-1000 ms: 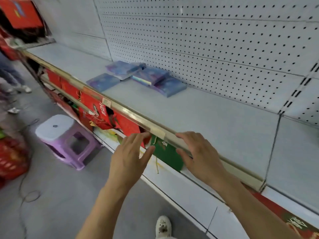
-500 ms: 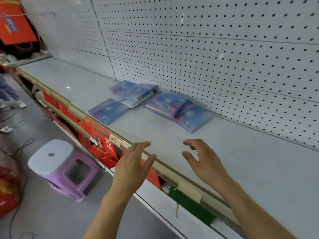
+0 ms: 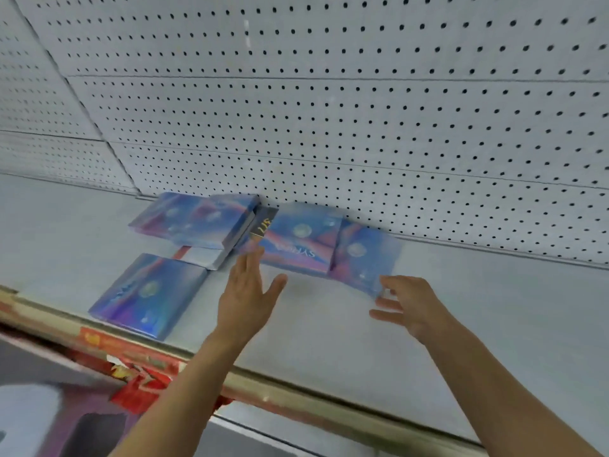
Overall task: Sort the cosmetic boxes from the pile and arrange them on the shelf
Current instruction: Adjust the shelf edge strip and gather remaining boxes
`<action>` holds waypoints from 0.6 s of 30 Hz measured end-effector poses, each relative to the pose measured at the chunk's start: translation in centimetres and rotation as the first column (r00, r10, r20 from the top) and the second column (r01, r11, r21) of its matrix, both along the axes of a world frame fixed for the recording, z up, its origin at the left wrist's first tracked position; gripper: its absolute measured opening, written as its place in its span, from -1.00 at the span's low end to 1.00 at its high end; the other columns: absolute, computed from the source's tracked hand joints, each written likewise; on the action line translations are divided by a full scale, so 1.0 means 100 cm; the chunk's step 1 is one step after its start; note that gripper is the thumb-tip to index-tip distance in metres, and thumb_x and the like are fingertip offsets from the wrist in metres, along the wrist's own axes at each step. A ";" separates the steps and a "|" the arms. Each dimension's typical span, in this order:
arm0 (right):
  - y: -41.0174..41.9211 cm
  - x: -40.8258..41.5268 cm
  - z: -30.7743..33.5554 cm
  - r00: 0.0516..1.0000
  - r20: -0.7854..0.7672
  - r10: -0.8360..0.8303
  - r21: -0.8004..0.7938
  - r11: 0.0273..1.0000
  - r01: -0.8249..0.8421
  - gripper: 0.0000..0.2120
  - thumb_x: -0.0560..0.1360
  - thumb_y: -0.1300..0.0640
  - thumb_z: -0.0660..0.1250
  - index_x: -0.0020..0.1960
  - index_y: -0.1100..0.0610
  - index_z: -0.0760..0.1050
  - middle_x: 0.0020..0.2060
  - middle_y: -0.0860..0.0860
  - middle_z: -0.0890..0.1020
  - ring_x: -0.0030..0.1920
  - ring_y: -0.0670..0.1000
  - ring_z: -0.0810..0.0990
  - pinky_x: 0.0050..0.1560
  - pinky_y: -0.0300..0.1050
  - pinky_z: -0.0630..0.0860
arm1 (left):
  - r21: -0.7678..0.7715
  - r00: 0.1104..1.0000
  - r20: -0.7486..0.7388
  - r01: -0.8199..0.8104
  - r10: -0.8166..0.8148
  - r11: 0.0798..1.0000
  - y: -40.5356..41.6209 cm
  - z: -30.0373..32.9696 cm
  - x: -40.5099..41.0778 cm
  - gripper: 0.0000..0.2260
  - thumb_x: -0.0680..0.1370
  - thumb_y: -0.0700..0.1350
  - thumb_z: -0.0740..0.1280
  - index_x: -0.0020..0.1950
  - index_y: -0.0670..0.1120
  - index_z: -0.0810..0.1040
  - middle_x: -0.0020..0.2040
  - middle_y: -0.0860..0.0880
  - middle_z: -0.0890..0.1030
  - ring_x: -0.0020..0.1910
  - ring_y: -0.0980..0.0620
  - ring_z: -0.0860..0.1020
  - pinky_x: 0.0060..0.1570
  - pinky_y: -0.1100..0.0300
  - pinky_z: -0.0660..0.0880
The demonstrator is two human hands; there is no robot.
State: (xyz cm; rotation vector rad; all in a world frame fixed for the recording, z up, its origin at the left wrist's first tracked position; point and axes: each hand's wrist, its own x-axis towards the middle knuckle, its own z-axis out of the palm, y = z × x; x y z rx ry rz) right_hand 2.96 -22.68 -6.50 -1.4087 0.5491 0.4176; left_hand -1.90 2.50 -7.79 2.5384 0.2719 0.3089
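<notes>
A stool (image 3: 29, 420) with a white top and purple legs showed at the bottom left, blurry. Just above it some red packs (image 3: 138, 380) hung under the front of the shelf. A gold-colored strip (image 3: 296, 395) ran along the shelf's front edge.

Two bare arms reached over that strip. The left hand (image 3: 245, 296) was flat, with its fingers straight and close together and its thumb sticking out. It held nothing. Its fingertips were right at the near edge of the middle box (image 3: 298, 240); whether they touched it was hard to tell. The right hand (image 3: 407, 303) had its fingers spread apart and a little bent. It held nothing too, and was just beside the near corner of the right box (image 3: 365, 257).

All the shiny blue and pink boxes lay flat on the grey shelf (image 3: 494, 308). One box (image 3: 148, 293) lay alone near the front, on the left. Farther back, a small stack (image 3: 197, 221) sat by the wall. The middle box lay partly over the right box.

Behind them all stood a white wall (image 3: 362, 110) full of little holes.
</notes>
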 end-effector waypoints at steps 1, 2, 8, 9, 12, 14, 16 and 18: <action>0.005 0.004 0.000 0.998 -0.023 -0.057 0.058 0.997 0.058 -0.87 0.52 0.28 0.30 0.03 0.33 0.45 -0.17 0.17 0.47 -0.17 0.15 0.50 -0.09 0.16 0.58 | 0.000 0.999 0.005 0.040 -0.040 0.999 0.009 0.000 0.012 -0.44 0.56 0.11 0.30 0.48 -0.04 0.21 0.48 -0.07 0.29 0.40 -0.09 0.36 0.22 -0.07 0.42; 0.009 0.009 -0.001 0.994 -0.037 -0.105 0.090 0.990 0.108 -0.90 0.53 0.30 0.29 0.00 0.34 0.46 -0.16 0.20 0.47 -0.20 0.15 0.51 -0.04 0.16 0.57 | -0.038 0.998 0.003 0.058 -0.058 0.998 0.019 -0.003 0.026 -0.46 0.55 0.10 0.30 0.45 -0.06 0.24 0.44 -0.09 0.33 0.36 -0.10 0.40 0.21 -0.05 0.43; 0.028 0.028 -0.004 0.948 -0.102 -0.301 0.084 0.947 0.310 -0.89 0.53 0.29 0.29 -0.02 0.32 0.39 -0.25 0.14 0.39 -0.30 0.10 0.44 -0.10 0.03 0.51 | -0.724 0.963 -0.254 -0.131 -0.086 0.677 0.038 -0.009 0.085 -0.58 0.50 0.06 0.43 0.23 -0.16 0.46 0.08 -0.14 0.62 -0.12 0.00 0.61 -0.11 0.08 0.56; 0.029 0.031 -0.005 0.941 -0.122 -0.316 0.072 0.943 0.326 -0.91 0.53 0.29 0.28 -0.10 0.29 0.39 -0.28 0.13 0.37 -0.34 0.09 0.42 -0.22 0.01 0.46 | -0.766 0.958 -0.270 -0.154 -0.095 0.624 0.039 -0.012 0.090 -0.61 0.49 -0.01 0.45 0.23 -0.17 0.48 0.09 -0.17 0.63 -0.13 0.00 0.62 -0.16 0.11 0.59; 0.027 0.039 -0.010 0.938 -0.160 -0.307 0.032 0.948 0.316 -0.86 0.51 0.23 0.31 -0.18 0.20 0.37 -0.33 0.09 0.33 -0.47 0.02 0.34 -0.32 -0.06 0.42 | -0.855 0.950 -0.295 -0.213 -0.104 0.474 0.040 -0.020 0.099 -0.71 0.49 -0.17 0.45 0.18 -0.15 0.52 0.12 -0.18 0.60 -0.07 -0.03 0.61 -0.25 0.13 0.60; 0.030 0.042 -0.013 0.951 -0.145 -0.274 0.006 0.961 0.277 -0.88 0.49 0.22 0.35 -0.16 0.17 0.41 -0.34 0.08 0.36 -0.48 0.00 0.31 -0.34 -0.10 0.41 | -0.887 0.946 -0.299 -0.228 -0.123 0.402 0.038 -0.019 0.100 -0.73 0.50 -0.21 0.43 0.18 -0.12 0.52 0.08 -0.15 0.59 -0.07 -0.03 0.60 -0.30 0.16 0.59; 0.037 0.043 -0.014 0.966 -0.095 -0.241 -0.005 0.970 0.241 -0.91 0.50 0.21 0.37 -0.10 0.18 0.46 -0.31 0.09 0.43 -0.41 0.00 0.37 -0.35 -0.09 0.43 | -0.910 0.943 -0.313 -0.265 -0.110 0.319 0.037 -0.015 0.100 -0.74 0.51 -0.22 0.40 0.18 -0.13 0.50 0.02 -0.16 0.61 -0.10 -0.04 0.60 -0.33 0.14 0.60; 0.038 0.038 -0.014 0.966 -0.041 -0.255 0.037 0.966 0.257 -0.93 0.53 0.23 0.33 -0.08 0.21 0.45 -0.23 0.13 0.51 -0.31 0.07 0.50 -0.29 -0.04 0.52 | -0.933 0.949 -0.304 -0.280 -0.082 0.227 0.038 -0.006 0.096 -0.85 0.54 -0.23 0.35 0.09 -0.14 0.50 -0.10 -0.13 0.62 -0.19 -0.02 0.60 -0.30 0.09 0.63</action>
